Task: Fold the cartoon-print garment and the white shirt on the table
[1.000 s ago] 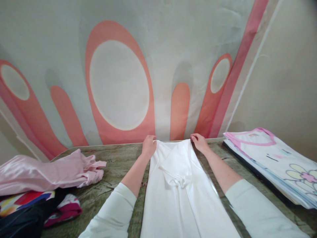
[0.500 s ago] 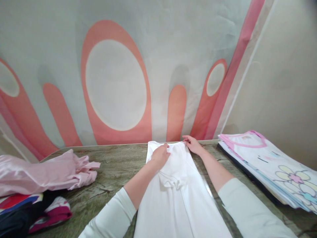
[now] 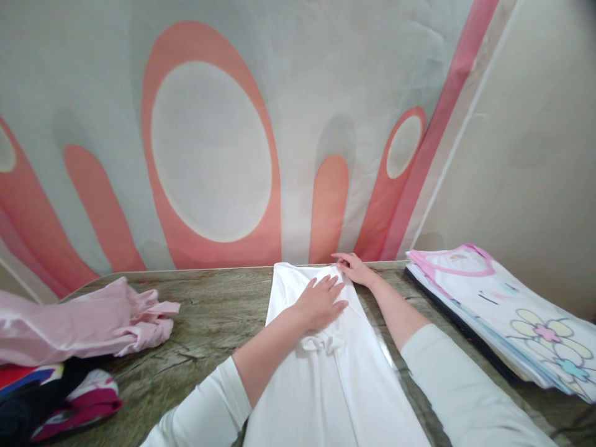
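A long white garment [image 3: 326,397] lies lengthwise on the table in front of me, its far end near the back edge. Part of it is folded over at the upper middle, ending in a bunched, ruffled edge. My left hand [image 3: 321,304] rests flat on that upper part, palm down and fingers spread. At the far right corner, my right hand [image 3: 354,268] pinches the cloth between thumb and fingers, with the index finger reaching out to the left. The exact grip is partly hidden.
On the right stands a stack of folded shirts [image 3: 503,304], the top one white with pink trim and flowers. A pink garment [image 3: 84,320] lies crumpled on dark and magenta clothes [image 3: 65,403] at left. Behind the wooden table [image 3: 209,304] rises a patterned wall [image 3: 298,124].
My left hand has gone from closed fingers on the cloth to lying flat and spread, a little further right. My right hand stays at the far corner. The view has shifted slightly.
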The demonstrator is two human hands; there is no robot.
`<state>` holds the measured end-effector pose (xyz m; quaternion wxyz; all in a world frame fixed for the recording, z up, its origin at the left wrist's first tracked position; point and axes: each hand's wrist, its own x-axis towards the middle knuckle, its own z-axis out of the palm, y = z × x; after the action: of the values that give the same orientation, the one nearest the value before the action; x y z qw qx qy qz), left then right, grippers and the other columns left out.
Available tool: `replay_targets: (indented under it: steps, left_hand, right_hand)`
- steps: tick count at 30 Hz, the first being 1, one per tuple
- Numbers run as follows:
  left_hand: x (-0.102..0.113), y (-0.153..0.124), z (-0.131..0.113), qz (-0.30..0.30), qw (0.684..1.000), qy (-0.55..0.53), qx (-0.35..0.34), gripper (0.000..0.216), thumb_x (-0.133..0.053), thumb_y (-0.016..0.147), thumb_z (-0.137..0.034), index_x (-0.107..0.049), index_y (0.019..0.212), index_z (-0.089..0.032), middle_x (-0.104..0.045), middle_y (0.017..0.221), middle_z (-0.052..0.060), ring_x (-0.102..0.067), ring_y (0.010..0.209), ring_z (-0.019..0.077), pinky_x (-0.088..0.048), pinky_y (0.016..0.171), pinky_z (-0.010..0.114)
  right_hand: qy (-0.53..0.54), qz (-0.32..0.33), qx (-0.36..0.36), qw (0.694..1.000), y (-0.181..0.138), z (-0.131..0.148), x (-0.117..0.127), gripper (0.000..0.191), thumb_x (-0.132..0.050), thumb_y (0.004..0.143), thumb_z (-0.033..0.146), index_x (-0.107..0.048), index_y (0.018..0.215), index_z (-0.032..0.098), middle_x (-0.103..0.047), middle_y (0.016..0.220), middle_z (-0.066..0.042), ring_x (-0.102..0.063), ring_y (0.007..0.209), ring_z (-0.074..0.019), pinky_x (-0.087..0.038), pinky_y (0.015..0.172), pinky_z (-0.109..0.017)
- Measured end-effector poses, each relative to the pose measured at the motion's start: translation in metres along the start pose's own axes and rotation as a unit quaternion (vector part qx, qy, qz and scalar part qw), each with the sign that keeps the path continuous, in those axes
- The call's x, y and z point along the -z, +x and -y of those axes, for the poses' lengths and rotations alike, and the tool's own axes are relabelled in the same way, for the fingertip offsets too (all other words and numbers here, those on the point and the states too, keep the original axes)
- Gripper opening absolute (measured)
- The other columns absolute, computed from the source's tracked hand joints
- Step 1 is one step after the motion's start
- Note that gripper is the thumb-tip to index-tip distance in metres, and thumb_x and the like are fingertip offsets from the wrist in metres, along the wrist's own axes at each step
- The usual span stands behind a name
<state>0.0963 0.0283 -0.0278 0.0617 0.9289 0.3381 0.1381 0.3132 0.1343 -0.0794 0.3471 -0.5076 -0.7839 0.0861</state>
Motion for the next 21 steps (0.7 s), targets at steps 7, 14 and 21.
replay_targets:
  steps: [7, 14, 21]
  left_hand:
    - [-0.006, -0.004, 0.001, 0.05, 0.999, 0.012, 0.0, 0.057, -0.029, 0.09, -0.056, -0.034, 0.137, -0.024, -0.026, 0.146, 0.007, -0.021, 0.134, 0.028, -0.015, 0.106, 0.047]
    - [-0.008, -0.004, 0.002, 0.053, 0.998, 0.036, -0.007, 0.061, -0.021, 0.09, -0.061, -0.032, 0.137, -0.024, -0.025, 0.147, 0.007, -0.021, 0.134, 0.0284, -0.016, 0.106, 0.049]
    - [-0.01, -0.005, 0.003, 0.051, 0.998, 0.042, -0.003, 0.062, -0.02, 0.09, -0.062, -0.031, 0.138, -0.024, -0.025, 0.147, 0.007, -0.021, 0.134, 0.0285, -0.016, 0.106, 0.048]
  right_hand:
    - [-0.046, -0.013, 0.006, 0.999, 0.003, 0.006, 0.009, 0.029, -0.053, 0.082, 0.032, -0.061, 0.11, 0.027, -0.064, 0.077, -0.001, -0.049, 0.084, -0.0205, -0.033, 0.085, -0.04]
    - [-0.061, 0.004, 0.011, 0.998, 0.007, 0.007, 0.005, 0.028, -0.045, 0.087, 0.036, -0.06, 0.109, 0.026, -0.067, 0.084, -0.002, -0.052, 0.085, -0.0208, -0.034, 0.083, -0.038]
    - [-0.095, 0.017, 0.016, 0.995, 0.013, 0.008, -0.001, 0.031, -0.036, 0.092, 0.038, -0.062, 0.104, 0.027, -0.068, 0.094, -0.001, -0.054, 0.084, -0.0181, -0.03, 0.087, -0.037]
